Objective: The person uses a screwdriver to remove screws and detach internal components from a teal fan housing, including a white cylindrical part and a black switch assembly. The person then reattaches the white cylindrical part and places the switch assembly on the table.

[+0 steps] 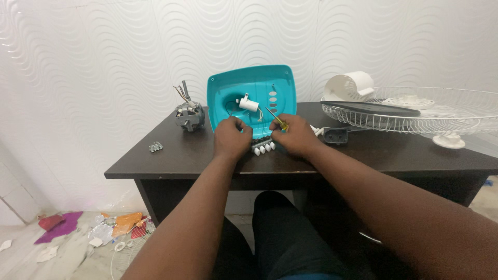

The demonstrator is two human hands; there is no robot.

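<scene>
1. Hands: two, a left hand (232, 138) and a right hand (294, 136).
2. Teal fan base shell (252, 98): one, standing tilted.
3. White capacitor (248, 104) inside the shell: one.
4. Screwdriver (276, 119) with yellow-green handle: one.
5. White push buttons (263, 148) on the switch block: four visible.
6. Fan motor (189, 115): one.
7. Small metal connector block (155, 147): one.
8. Wire fan guard (415, 111): one.
9. White motor cover (349, 86): one.
10. Dark plastic part (336, 136): one.
11. Dark table (171, 155): one.

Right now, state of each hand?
Left hand: closed, gripping the lower edge of the teal fan base cover.
Right hand: closed on a yellow-handled screwdriver, above the white push-button switch block.
</scene>
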